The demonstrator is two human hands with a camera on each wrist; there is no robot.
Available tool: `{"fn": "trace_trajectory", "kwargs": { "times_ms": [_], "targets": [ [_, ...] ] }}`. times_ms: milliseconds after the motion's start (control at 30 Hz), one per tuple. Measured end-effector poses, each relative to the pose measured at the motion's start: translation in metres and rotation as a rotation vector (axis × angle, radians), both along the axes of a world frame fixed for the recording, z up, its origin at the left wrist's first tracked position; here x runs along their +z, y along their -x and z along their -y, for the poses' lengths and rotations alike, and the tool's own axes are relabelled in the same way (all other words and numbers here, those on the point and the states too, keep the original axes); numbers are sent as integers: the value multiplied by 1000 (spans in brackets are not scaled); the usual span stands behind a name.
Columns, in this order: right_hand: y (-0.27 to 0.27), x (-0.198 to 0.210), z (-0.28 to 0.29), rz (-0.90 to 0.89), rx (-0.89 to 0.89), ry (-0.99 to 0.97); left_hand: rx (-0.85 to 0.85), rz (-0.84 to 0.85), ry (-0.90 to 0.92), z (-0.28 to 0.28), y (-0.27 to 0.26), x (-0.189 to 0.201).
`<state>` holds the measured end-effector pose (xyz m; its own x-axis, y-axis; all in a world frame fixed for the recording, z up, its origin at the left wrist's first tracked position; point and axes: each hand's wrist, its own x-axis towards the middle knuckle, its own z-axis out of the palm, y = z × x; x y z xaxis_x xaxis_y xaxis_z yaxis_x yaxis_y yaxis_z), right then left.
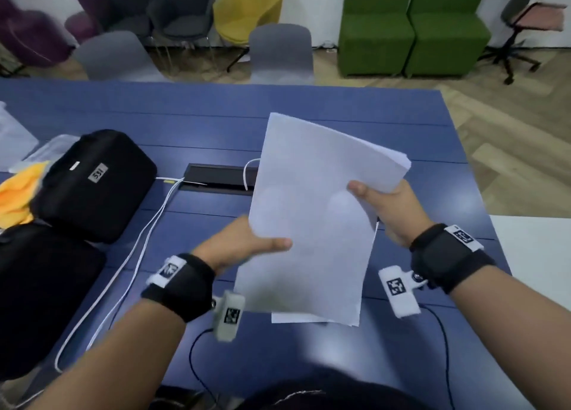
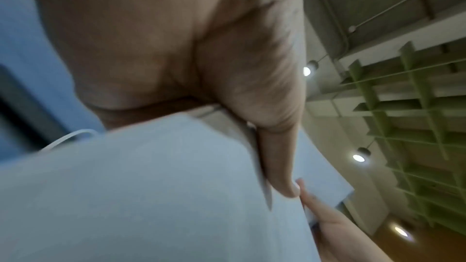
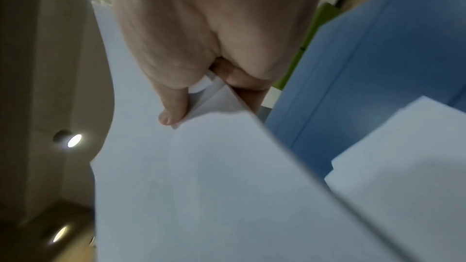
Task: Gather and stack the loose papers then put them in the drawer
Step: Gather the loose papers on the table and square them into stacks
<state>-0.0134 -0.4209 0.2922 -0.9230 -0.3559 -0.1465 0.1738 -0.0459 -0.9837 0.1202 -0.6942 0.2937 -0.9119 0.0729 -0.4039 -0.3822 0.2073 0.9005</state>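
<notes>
Both hands hold a stack of white papers [image 1: 312, 211] lifted above the blue table [image 1: 200, 113]: the left hand [image 1: 244, 245] pinches its left edge with the thumb on top, and the right hand [image 1: 392, 211] pinches its right edge the same way. One more white sheet [image 1: 293, 318] lies flat on the table under the stack, near two black cases [image 1: 92, 184].

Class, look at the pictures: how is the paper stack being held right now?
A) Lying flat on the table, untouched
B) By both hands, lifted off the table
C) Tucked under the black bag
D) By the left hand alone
B: the left hand and right hand each pinch an edge of the stack, raised above the table.
</notes>
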Motion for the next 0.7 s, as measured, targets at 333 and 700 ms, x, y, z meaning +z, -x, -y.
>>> {"fn": "trace_trajectory", "kwargs": {
  "times_ms": [333,700],
  "targets": [
    [11,-149,1,346,-99,-714,195,131,141,34,-56,-62],
    [-11,-223,20,454,-40,-1371,601,72,156,97,-96,-71]
  ]
}}
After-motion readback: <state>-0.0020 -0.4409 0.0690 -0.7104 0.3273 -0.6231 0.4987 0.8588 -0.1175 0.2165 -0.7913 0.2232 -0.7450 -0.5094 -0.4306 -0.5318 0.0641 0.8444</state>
